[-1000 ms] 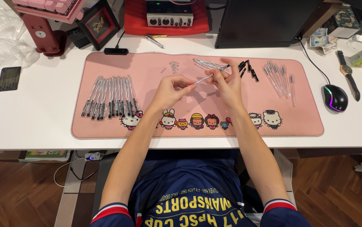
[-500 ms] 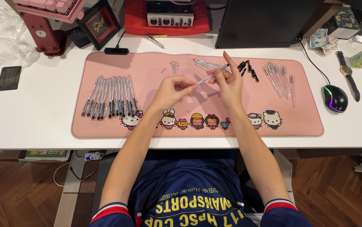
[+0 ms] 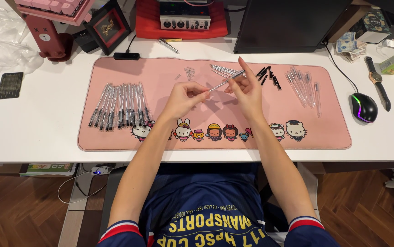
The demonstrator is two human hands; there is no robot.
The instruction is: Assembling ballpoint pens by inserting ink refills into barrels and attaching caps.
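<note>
**Desk inventory: pen parts in hand over a pink mat**

Nearest: dark blue shirt with yellow lettering and red-and-white sleeve cuffs; both forearms reach forward over the desk edge.

Pink desk mat (image 3: 114,142): covers the middle of the white desk; a row of cartoon figures along its near edge; it serves as the bed for every loose part.

Left hand (image 3: 183,97): raised above the mat centre, fingertips pinched shut on the near end of a thin clear pen tube (image 3: 224,79); the pinch looks meant to steady the tube.

Right hand (image 3: 247,93): just beside the left, thumb and fingers closed on the far end of the same tube, forefinger pointing up and away; the tube thus spans the two hands, slanting, clear of the mat.

Left of the hands: a row of assembled pens (image 3: 119,105), side by side, tips toward the person; apparently a sorted batch.

Right of the hands: clear empty barrels (image 3: 303,84), fanned loosely; a computer mouse (image 3: 364,108) and a wristwatch (image 3: 379,84) off the mat beyond them.

Behind the hands: small springs or tips (image 3: 189,72); a bunch of thin refills (image 3: 222,70); black caps (image 3: 268,75); each kind in its own heap, within reach.

Farthest: a framed picture (image 3: 107,25), an audio box on red cloth (image 3: 184,20), a dark monitor (image 3: 288,23).
</note>
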